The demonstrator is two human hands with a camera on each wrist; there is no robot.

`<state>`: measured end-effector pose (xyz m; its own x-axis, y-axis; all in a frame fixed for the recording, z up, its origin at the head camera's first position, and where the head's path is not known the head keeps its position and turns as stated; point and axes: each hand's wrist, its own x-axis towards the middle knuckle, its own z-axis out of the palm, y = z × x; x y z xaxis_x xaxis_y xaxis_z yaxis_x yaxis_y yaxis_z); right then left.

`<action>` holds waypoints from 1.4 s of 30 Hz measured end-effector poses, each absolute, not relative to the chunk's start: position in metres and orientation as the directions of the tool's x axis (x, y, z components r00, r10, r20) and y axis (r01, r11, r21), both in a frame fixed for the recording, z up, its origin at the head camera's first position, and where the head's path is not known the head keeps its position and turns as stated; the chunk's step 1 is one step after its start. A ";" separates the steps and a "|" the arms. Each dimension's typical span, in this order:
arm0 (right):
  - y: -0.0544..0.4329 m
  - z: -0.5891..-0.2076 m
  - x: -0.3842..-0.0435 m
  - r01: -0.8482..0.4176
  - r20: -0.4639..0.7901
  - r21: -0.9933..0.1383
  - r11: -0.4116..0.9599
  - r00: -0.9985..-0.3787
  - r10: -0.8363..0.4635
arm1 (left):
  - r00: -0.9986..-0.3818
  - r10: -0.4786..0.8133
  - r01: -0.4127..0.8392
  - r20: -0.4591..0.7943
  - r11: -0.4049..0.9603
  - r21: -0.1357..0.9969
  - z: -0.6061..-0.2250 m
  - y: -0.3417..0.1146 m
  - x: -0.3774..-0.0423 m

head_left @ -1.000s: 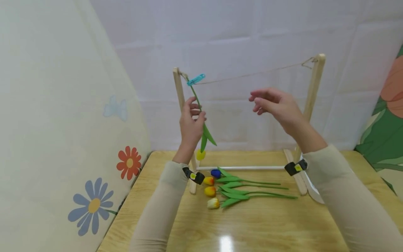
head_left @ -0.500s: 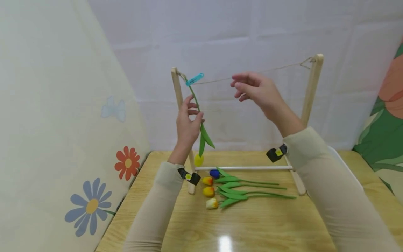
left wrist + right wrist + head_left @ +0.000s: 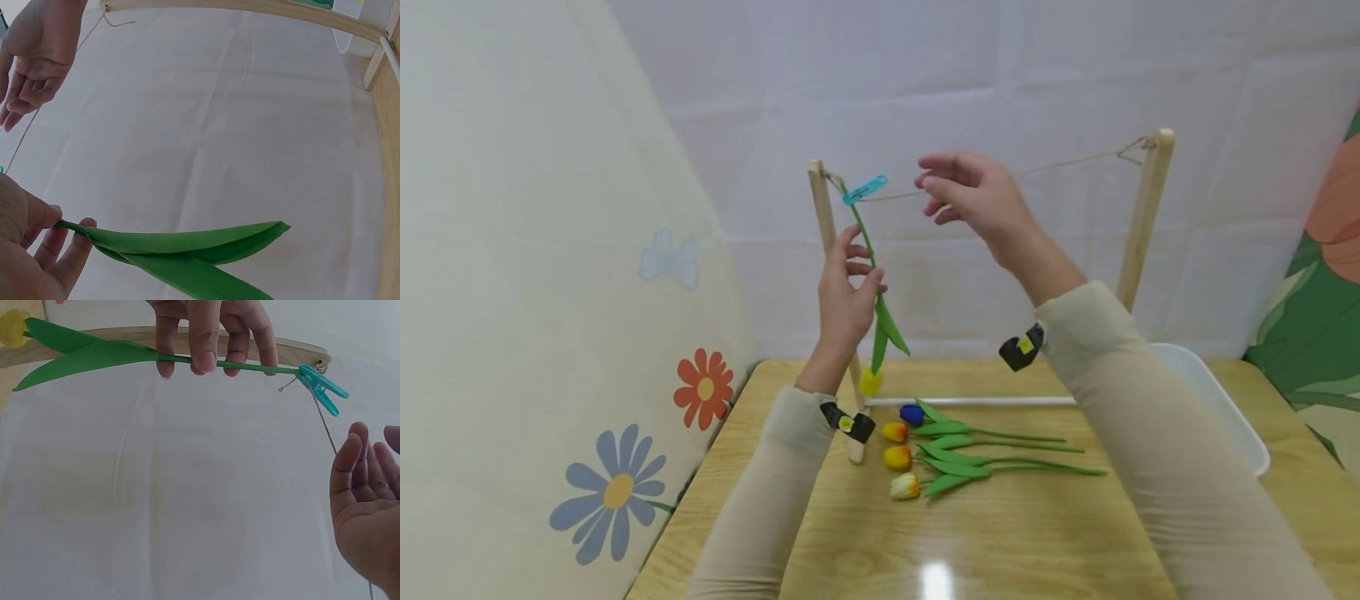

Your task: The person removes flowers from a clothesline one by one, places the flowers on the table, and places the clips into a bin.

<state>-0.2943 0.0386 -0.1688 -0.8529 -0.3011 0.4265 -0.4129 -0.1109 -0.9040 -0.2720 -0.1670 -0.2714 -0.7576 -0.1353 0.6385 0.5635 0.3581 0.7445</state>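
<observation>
A yellow artificial tulip (image 3: 871,382) hangs head down from the string (image 3: 895,197), its stem end clipped by a blue clothespin (image 3: 865,190). My left hand (image 3: 846,287) pinches the green stem between thumb and fingers, below the clothespin; the right wrist view shows the fingers along the stem (image 3: 250,366). To the right of the clothespin, my right hand (image 3: 970,196) is raised by the string with loosely bent fingers and holds nothing. Whether it touches the string cannot be told.
The string runs between two posts of a wooden frame (image 3: 1146,217) with a white crossbar (image 3: 985,402) low down. Several artificial tulips (image 3: 955,454) lie on the wooden table (image 3: 1000,542). A white tray (image 3: 1255,450) sits at the right, partly behind the right sleeve.
My right hand has moved left along the string toward the clothespin, uncovering more of the white tray. My left hand keeps its pinch on the tulip stem, nearly still.
</observation>
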 end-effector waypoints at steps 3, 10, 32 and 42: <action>0.031 -0.168 -0.296 -0.403 0.425 -0.905 -0.134 -0.859 -0.286 | -0.760 -0.140 0.555 0.635 0.367 0.746 -0.271 -0.166 -0.271; 0.016 -0.169 -0.300 -0.384 0.412 -0.911 -0.152 -0.872 -0.266 | -0.759 -0.141 0.563 0.636 0.348 0.749 -0.270 -0.161 -0.271; -0.026 -0.173 -0.297 -0.343 0.389 -0.912 -0.225 -0.898 -0.205 | -0.739 -0.155 0.589 0.655 0.323 0.741 -0.268 -0.153 -0.271; -0.032 -0.173 -0.294 -0.391 0.407 -0.908 -0.149 -0.909 -0.093 | -0.738 -0.164 0.581 0.655 0.341 0.739 -0.269 -0.151 -0.272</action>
